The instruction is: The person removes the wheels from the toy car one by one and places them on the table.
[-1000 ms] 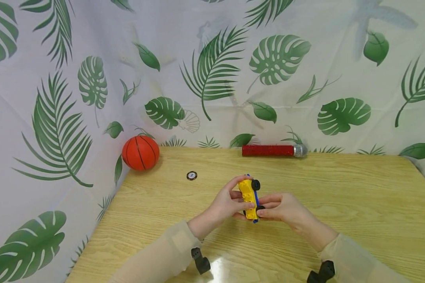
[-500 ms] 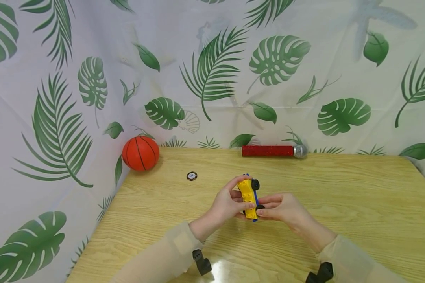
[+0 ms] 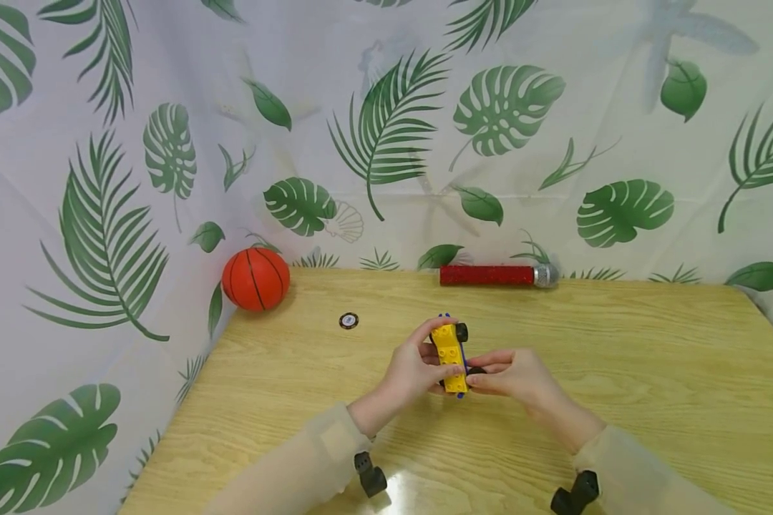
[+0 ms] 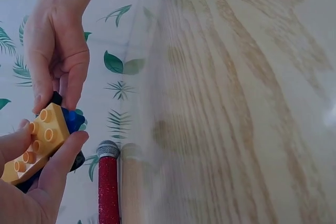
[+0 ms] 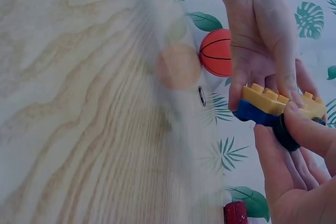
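Note:
My left hand grips a toy car with a studded yellow brick body and a blue base. Its thumb lies over the yellow side, and the other fingers go round the far end and behind. At the car's near right, my right hand pinches a black wheel between thumb and fingers. Another black wheel shows at the far end. The right wrist view has the thumb against the dark wheel under the yellow studs. Whether the pinched wheel still touches the base cannot be told.
A red microphone lies along the back edge of the wooden table. An orange-red basketball sits at the back left corner. A round poker chip lies left of the hands. Leaf-print cloth hangs behind.
The toy car has shifted slightly up and left, held in the left hand. The pinched wheel has turned to a flatter angle, and the right hand has moved slightly left.

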`<state>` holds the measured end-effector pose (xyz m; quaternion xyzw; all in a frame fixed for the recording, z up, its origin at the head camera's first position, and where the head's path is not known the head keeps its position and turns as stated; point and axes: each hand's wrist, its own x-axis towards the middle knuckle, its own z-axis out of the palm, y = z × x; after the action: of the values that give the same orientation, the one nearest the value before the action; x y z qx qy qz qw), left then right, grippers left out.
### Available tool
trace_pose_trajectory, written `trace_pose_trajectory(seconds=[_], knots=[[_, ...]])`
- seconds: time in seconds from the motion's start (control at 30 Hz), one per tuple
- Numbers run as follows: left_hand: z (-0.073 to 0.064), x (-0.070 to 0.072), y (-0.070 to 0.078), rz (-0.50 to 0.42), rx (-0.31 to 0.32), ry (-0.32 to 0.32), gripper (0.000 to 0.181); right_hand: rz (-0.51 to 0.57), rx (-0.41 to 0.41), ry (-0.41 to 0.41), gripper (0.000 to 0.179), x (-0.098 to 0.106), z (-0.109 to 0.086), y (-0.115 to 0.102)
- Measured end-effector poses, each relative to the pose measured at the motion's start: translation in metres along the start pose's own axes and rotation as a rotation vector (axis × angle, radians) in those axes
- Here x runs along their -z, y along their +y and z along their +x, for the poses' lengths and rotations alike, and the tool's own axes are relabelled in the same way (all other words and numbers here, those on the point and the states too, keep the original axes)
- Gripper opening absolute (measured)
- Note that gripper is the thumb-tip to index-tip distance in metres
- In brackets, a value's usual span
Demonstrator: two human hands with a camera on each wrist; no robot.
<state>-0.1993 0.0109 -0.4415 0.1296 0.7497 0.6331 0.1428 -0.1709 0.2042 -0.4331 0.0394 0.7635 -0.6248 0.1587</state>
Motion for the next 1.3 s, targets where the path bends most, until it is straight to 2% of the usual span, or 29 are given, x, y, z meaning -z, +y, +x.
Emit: trace_pose_trajectory(seconds=[0.3,0.6,0.97,1.3], knots=[[0.002,0.005,-0.001,-0.099,0.018,-0.049,0.070,0.133,0.001,-0.077,0.046,0.006,0.001,-0.001],[0.001,0.015,-0.004,-0.194,0.059,-0.017,0.068,0.245,0.044,-0.122,0.036,0.020,0.000,-0.001],[-0.001,0.020,-0.001,-0.212,0.076,-0.023,0.069,0.205,0.058,-0.099,0.042,0.026,0.000,-0.006],[-0.003,0.023,-0.001,-0.267,0.079,-0.047,0.070,0.240,0.058,-0.096,0.033,0.028,0.000,-0.009]])
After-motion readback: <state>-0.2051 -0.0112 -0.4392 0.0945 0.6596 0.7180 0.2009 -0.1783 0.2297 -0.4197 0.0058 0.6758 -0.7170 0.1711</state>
